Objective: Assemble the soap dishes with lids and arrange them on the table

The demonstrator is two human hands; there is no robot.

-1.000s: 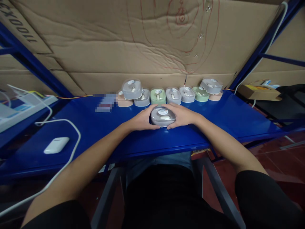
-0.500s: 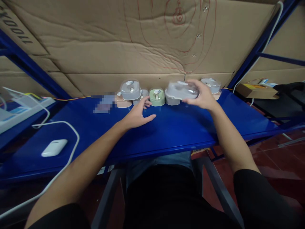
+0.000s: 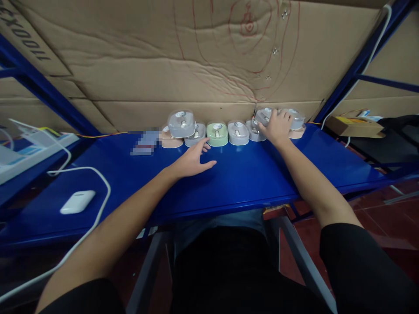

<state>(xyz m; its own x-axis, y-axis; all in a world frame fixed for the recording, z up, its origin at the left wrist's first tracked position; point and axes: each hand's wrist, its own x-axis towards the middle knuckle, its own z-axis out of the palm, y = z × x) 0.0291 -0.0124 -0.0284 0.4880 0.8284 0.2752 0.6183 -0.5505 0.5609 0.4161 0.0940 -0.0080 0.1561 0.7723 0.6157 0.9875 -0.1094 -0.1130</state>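
Observation:
Several small rounded plastic boxes with clear lids stand in a row along the back of the blue table. My right hand is closed on a grey box at the upper level, just over another grey box in the row; whether the two touch is hard to see. My left hand is open and holds nothing, its fingers apart, in front of the green box. Left of the green one, a grey box rests on a pink-beige box. At the right end, a grey box sits on a beige one, partly behind my hand.
A white earbud case and a white cable lie on the table at left. Cardboard walls the back. Blue posts frame both sides. A brown carton stands beyond the right post.
My right hand has carried the grey box back and slightly right, over the row. My left hand has kept almost the same place and shape.

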